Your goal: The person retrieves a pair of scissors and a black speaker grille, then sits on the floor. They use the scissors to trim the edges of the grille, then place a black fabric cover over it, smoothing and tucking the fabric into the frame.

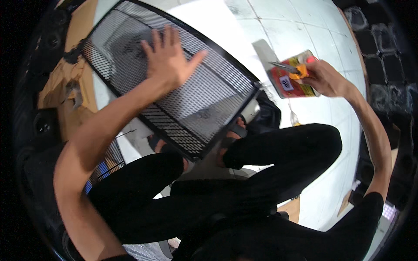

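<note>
Beyond black trousers [287, 150], apparently steadying black-framed mesh panel [209, 93] ahead with spread-fingered left hand [167, 64], while clasping pointed orange-handled tool [298, 72] in curled fingers of right hand [325, 79]; presumably needing careful tip guidance next.

Over my remote feed I see pale floor tiles [320, 43] on the right, bordered by rows of dark blocky objects [383, 65], some under shiny clear wrapping. To my left lies torn brown cardboard [56, 87], near a black boxy unit [45, 121]; crumpled clear plastic [147, 251] shows at my lower edge.
</note>
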A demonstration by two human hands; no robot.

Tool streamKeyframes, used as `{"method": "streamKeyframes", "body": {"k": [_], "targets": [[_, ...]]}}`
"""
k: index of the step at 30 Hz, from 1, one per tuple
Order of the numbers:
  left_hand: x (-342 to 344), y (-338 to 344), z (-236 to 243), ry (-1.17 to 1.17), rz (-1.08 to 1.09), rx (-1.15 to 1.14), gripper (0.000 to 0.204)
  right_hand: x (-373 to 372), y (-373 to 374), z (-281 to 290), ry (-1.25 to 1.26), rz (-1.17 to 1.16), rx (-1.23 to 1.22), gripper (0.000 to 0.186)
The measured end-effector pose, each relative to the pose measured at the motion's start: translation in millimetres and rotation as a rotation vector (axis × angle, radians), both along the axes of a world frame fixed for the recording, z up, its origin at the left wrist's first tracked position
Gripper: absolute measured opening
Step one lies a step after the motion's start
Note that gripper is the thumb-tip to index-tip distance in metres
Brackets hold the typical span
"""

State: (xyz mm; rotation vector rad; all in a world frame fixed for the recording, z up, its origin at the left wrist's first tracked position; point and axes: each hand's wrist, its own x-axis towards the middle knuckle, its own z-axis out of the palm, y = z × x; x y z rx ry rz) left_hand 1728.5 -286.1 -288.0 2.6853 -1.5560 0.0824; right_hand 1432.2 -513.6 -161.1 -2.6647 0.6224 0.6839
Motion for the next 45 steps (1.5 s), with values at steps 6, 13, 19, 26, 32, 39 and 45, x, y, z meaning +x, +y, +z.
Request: {"method": "streamKeyframes", "body": {"k": [6,13,19,26,32,39,45], "targets": [[-4,25,7,0.056,-0.393,-0.102,0.101,-15,36,16,-0.113,-0.337,0.144,0.032],[10,32,1,-0.016,-0.681,-0.118,0.102,-19,65,32,-0.149,-0.408,0.071,0.032],[1,6,3,-0.018,-0.693,-0.045,0.100,-32,60,32,-0.238,-0.235,-0.001,0.035],[22,-14,39,0.083,-0.876,0.218,0.099,-28,71,42,-0.105,-0.066,0.276,0.022],[30,-9,26,0.027,-0.946,0.101,0.092,-35,70,12,0.088,0.177,0.223,0.018],[30,-5,29,0.064,-0.963,0.082,0.088,-32,69,8,0.255,0.335,0.139,0.013],[22,0,42,0.127,-0.893,0.115,0.088,-22,69,-5,0.331,0.360,0.216,0.018]]}}
